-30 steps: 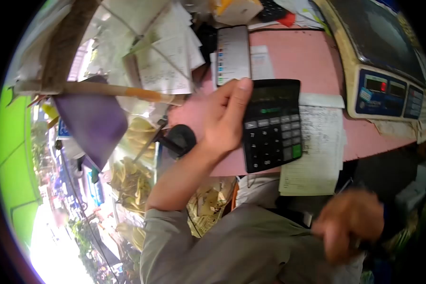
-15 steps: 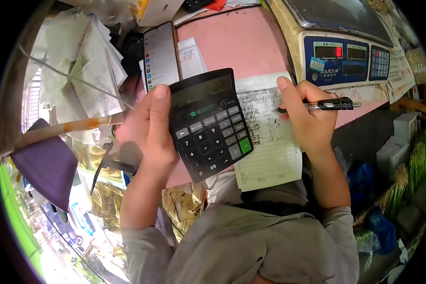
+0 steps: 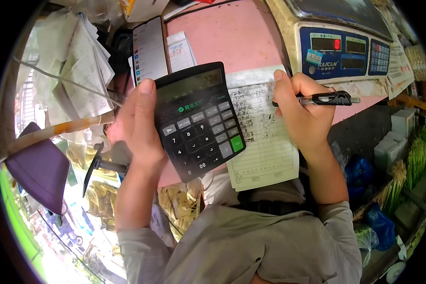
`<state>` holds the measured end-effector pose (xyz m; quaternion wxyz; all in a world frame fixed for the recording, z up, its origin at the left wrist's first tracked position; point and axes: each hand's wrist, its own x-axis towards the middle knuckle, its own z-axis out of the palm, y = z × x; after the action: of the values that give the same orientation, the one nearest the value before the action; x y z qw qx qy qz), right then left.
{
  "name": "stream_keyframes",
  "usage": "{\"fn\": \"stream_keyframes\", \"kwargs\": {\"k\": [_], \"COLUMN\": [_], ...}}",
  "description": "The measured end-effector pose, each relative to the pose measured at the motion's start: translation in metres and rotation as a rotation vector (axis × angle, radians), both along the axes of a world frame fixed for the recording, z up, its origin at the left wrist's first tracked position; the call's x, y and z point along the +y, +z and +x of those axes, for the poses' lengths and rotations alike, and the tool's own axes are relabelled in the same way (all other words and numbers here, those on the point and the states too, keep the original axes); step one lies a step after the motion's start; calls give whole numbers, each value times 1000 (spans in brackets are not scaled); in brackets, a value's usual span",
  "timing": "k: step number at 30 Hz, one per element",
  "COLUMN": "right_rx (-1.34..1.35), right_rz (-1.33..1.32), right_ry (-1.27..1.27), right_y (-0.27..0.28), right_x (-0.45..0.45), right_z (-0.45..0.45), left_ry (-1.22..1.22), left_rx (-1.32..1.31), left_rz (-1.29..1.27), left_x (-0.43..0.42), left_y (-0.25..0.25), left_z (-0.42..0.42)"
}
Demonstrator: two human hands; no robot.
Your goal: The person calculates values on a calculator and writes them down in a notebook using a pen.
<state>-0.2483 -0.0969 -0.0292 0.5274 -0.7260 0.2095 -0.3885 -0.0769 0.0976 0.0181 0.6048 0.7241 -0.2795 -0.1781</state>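
Well, from my distant seat I have the left hand (image 3: 144, 125) gripping the calculator (image 3: 201, 128) by its edge, thumb in front beside the display; the fingers behind it are hidden from me. The calculator lies tilted just beside that thumb, overlapping the pad (image 3: 265, 161) in my view. My right hand (image 3: 310, 111) has its fingers closed round the pen (image 3: 329, 98), whose tip pokes just past them above the written lines; whether it touches paper I cannot tell. Beyond these fingers stands the scale (image 3: 333, 49).

To do this well, I'd hold the left thumb on the rim, clear of keys and digits. I'd want the pen pinched lightly and its strokes made where the table (image 3: 227, 38) backs the pad, since the overhanging end nearer my body would probably give.
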Motion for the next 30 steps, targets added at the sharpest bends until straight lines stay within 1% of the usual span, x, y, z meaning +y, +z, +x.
{"fn": "stream_keyframes", "kwargs": {"k": [7, 10, 11, 12, 13, 15, 17, 18, 19, 20, 23, 25, 29, 30], "right_rx": [5, -63, -65, -43, -21, 3, 22, 41, 37, 38, 50, 36, 43, 62], "right_rz": [22, 144, 137, 51, -32, -6, 73, 143, 141, 93, 29, -49, -35, -83], "right_ry": [0, -62, -58, -97, -136, -142, -145, -147, -157, -141, -105, -81, -70, -79], "right_y": [4, 9, 9, 7, 6, 7, 8, 10, 9, 4, 4, 1, 1, 1], "right_x": [-3, 3, 5, 5, 6, 9, 8, 8, 8, 7, 7, 5, 5, 5], "right_z": [-4, -7, -10, -15, -19, -20, -19, -17, -16, -15, -15, -15, -15, -14], "left_ry": [10, 17, 22, 34, 42, -3, -25, -41, -58, -64, -54, -89, -89, -82], "left_rx": [73, 101, 108, 112, 108, 57, 93, 19, -58, -109, -76, -101, -41, -33], "left_rz": [-35, -54, -61, -76, -83, -62, -55, -22, 10, 36, 14, 15, -1, -1], "left_x": [0, 0, 1, 1, 4, 8, 10, 11, 12, 13, 12, 14, 10, 12], "left_y": [-2, -3, -4, -4, -6, -13, -9, -11, -13, -13, -14, -12, -16, -18], "left_z": [-1, -4, -4, -5, -3, 0, -3, -1, 1, 2, -1, 2, 2, 3]}}
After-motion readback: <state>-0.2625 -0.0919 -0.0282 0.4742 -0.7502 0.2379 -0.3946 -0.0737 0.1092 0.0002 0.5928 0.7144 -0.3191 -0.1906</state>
